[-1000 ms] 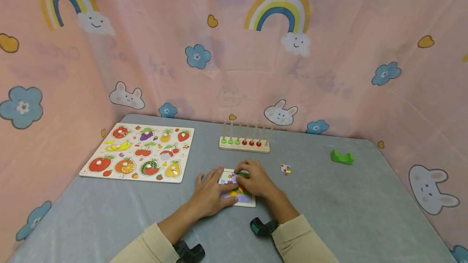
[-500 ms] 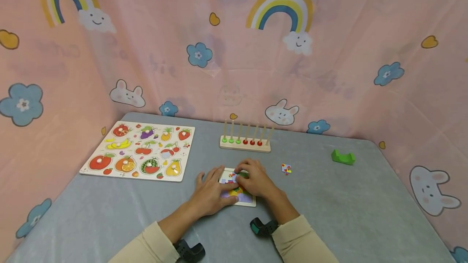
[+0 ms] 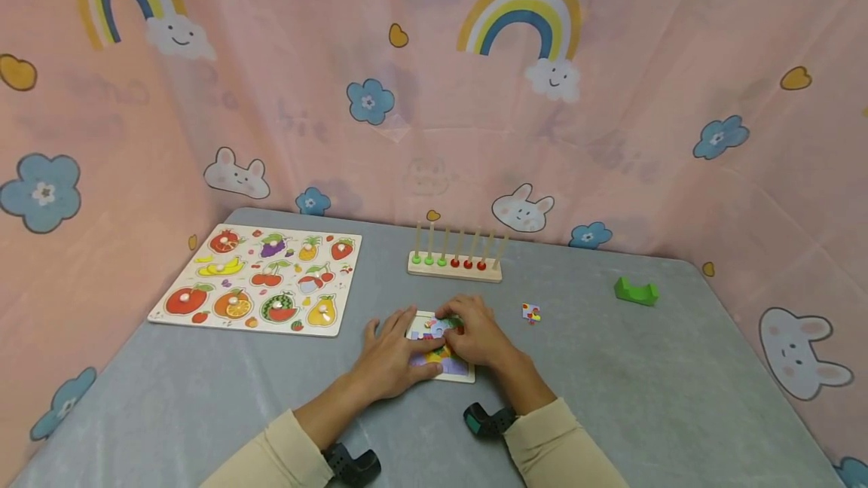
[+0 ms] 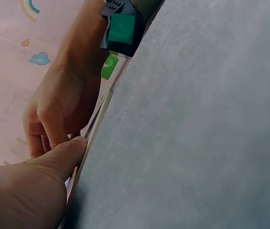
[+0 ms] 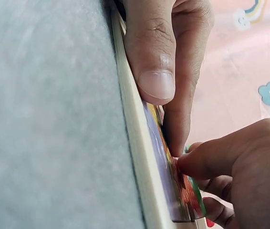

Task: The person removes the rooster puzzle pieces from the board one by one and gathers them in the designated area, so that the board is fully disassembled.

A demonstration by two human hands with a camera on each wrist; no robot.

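A small jigsaw puzzle in a pale wooden frame (image 3: 461,378) lies flat near the middle of the table. My left hand (image 3: 385,361) rests over its left side with fingers spread; the thumb and index finger press on the picture. At the upper right of the puzzle, my right hand (image 3: 480,331) pinches a puzzle piece with thumb and curled fingers. That puzzle piece (image 5: 190,194) shows red with a green edge in the right wrist view, slightly raised, and the fingers cover much of it. Another puzzle piece (image 3: 531,313) lies loose to the right of the frame.
A fruit peg board (image 3: 344,277) lies at the left. Behind the puzzle stands a wooden counting rack (image 3: 454,271) with upright pegs and green and red beads. A green curved block (image 3: 636,292) sits far right. Pink printed cloth (image 3: 434,157) hangs behind the table.
The right thumb and fingers shift very slightly on the piece. My left hand keeps its place on the puzzle. The head view moves a little.
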